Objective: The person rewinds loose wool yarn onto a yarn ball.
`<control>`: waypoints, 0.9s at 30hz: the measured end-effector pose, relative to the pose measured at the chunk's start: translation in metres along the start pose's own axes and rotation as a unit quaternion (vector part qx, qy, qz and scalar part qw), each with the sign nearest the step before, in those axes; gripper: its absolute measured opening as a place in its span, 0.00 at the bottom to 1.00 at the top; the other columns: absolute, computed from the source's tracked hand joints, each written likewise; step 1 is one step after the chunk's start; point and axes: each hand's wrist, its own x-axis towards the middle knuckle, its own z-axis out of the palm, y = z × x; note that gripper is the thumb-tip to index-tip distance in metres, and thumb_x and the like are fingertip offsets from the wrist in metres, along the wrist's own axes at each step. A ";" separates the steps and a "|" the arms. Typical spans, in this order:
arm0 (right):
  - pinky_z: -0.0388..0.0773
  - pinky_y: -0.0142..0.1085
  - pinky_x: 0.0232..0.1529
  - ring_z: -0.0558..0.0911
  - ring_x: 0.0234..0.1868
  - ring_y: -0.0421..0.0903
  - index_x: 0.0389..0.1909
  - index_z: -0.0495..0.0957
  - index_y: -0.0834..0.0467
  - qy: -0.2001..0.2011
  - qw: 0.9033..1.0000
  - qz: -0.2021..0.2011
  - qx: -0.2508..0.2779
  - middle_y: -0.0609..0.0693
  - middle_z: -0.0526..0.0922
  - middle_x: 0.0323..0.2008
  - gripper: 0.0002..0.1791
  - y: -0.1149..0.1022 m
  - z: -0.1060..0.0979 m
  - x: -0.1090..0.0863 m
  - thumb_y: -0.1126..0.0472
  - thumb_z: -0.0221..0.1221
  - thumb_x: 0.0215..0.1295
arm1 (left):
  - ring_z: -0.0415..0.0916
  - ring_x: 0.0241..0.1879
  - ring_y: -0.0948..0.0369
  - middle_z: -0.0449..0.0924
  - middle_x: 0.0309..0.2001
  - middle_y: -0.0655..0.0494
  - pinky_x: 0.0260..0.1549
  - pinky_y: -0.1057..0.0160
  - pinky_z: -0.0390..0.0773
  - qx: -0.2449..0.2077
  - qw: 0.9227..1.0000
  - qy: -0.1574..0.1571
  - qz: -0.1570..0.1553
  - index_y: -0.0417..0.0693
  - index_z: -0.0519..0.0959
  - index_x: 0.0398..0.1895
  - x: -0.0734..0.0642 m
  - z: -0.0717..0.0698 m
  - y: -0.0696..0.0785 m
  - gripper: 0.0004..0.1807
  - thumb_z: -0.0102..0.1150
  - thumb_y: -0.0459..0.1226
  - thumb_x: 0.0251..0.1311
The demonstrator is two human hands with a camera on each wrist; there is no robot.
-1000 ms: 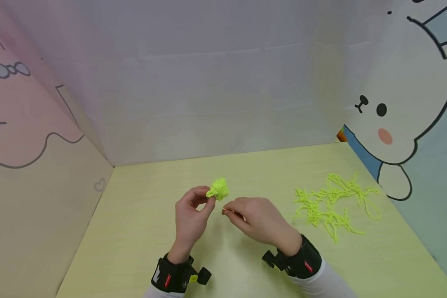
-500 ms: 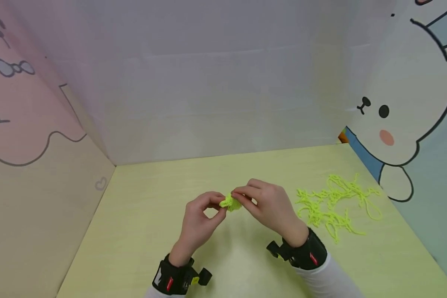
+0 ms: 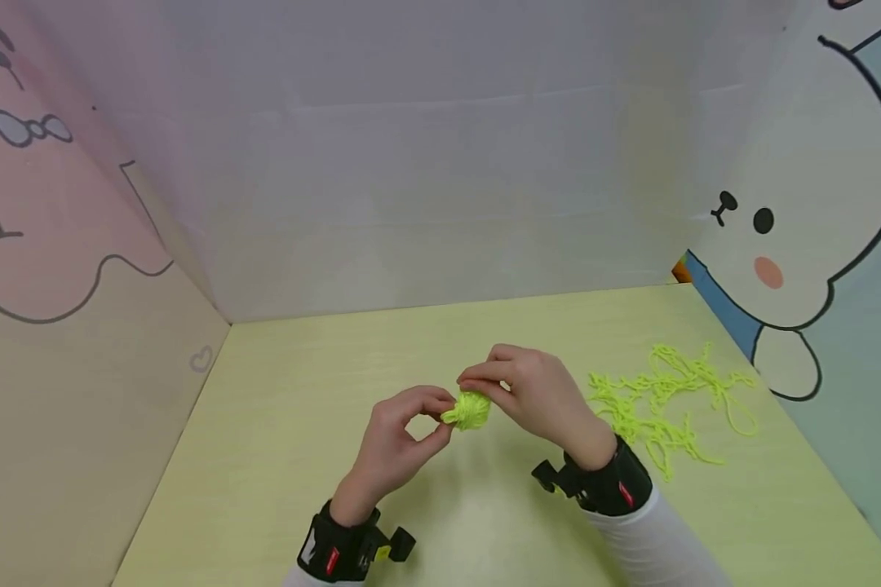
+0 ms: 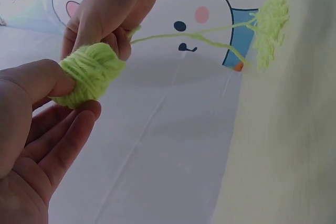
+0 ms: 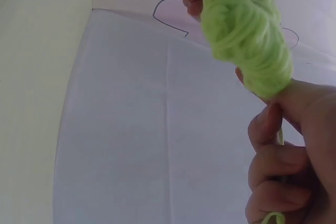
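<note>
A small bundle of neon yellow-green yarn [image 3: 473, 410], wound in many turns, is held above the table. My left hand [image 3: 396, 440] pinches one end of it between thumb and fingers, as the left wrist view shows on the yarn bundle [image 4: 89, 74]. Against its other side, my right hand [image 3: 539, 395] has thumb and index finger together on the working strand. In the right wrist view that strand [image 5: 281, 136] passes down through the curled fingers. Behind the right hand [image 4: 110, 14], the yarn strand [image 4: 178, 35] trails toward the loose pile.
Loose, tangled yarn [image 3: 661, 408] of the same colour lies on the right part of the pale yellow table [image 3: 301, 367]. A plain light panel [image 3: 440, 163] stands along the back. Printed cartoon panels flank the table on both sides.
My right hand has come up from below and apart to the top right of the bundle. My left hand has moved right with the bundle, which has turned and sits lower.
</note>
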 end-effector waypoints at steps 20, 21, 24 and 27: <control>0.72 0.34 0.26 0.71 0.25 0.38 0.38 0.83 0.48 -0.089 0.990 0.080 0.070 0.38 0.76 0.27 0.04 0.000 0.026 -0.007 0.58 0.59 0.71 | 0.81 0.41 0.51 0.81 0.45 0.42 0.40 0.65 0.84 -0.142 0.972 0.150 -0.114 0.35 0.79 0.41 0.003 -0.003 0.006 0.10 0.64 0.21 0.57; 0.72 0.34 0.26 0.71 0.25 0.38 0.39 0.83 0.48 -0.092 0.990 0.080 0.070 0.37 0.77 0.28 0.04 -0.001 0.028 -0.008 0.57 0.59 0.71 | 0.81 0.41 0.51 0.81 0.45 0.42 0.41 0.64 0.84 -0.151 0.967 0.160 -0.127 0.35 0.79 0.42 0.004 -0.003 0.006 0.09 0.64 0.22 0.58; 0.75 0.33 0.27 0.73 0.27 0.35 0.44 0.84 0.46 -0.101 0.989 0.080 0.072 0.35 0.82 0.32 0.07 -0.007 0.032 -0.011 0.55 0.59 0.72 | 0.81 0.40 0.49 0.81 0.45 0.43 0.41 0.64 0.84 -0.167 0.955 0.186 -0.160 0.34 0.79 0.44 0.004 -0.004 0.006 0.09 0.64 0.25 0.60; 0.77 0.33 0.28 0.74 0.28 0.33 0.45 0.85 0.46 -0.111 0.988 0.077 0.069 0.35 0.84 0.35 0.08 -0.011 0.035 -0.013 0.54 0.58 0.72 | 0.81 0.39 0.49 0.80 0.45 0.43 0.41 0.63 0.85 -0.179 0.944 0.205 -0.185 0.34 0.78 0.46 0.005 -0.004 0.006 0.11 0.64 0.27 0.62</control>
